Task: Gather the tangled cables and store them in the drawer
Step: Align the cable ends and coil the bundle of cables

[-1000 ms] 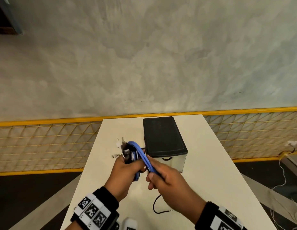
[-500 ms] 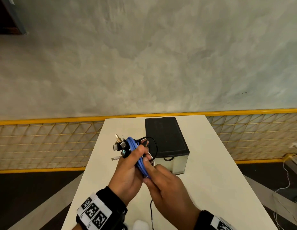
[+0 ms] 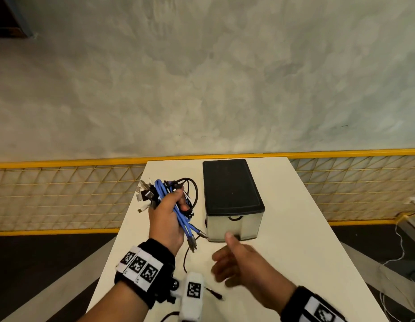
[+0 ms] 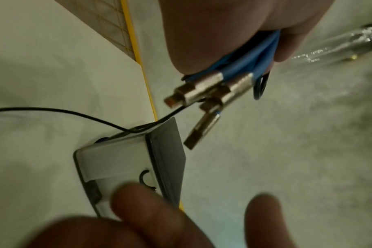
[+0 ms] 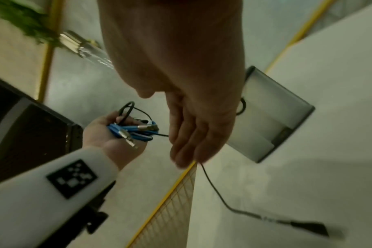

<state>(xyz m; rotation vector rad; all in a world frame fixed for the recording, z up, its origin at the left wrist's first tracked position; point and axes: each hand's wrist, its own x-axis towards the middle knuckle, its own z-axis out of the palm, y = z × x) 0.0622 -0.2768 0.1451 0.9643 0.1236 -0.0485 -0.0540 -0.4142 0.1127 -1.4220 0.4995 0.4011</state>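
My left hand (image 3: 165, 219) grips a bundle of cables (image 3: 169, 201), blue and black with metal plugs, held above the white table (image 3: 294, 240) left of the drawer box. In the left wrist view the blue cables (image 4: 244, 67) end in silver plugs. One thin black cable (image 3: 185, 259) hangs from the bundle to the table, its plug (image 5: 308, 225) lying near me. The drawer box (image 3: 229, 189) has a black top and a translucent front with a black handle (image 3: 234, 218); it is closed. My right hand (image 3: 239, 261) hovers empty, fingers straight, just in front of the drawer.
A yellow mesh fence (image 3: 62, 194) runs behind and beside the table. Loose white wires (image 3: 401, 252) lie on the dark floor to the right. The table's left edge is close under my left forearm.
My right hand has let go of the blue cables and moved right, toward the drawer front. My left hand now holds the whole bundle alone, shifted slightly left.
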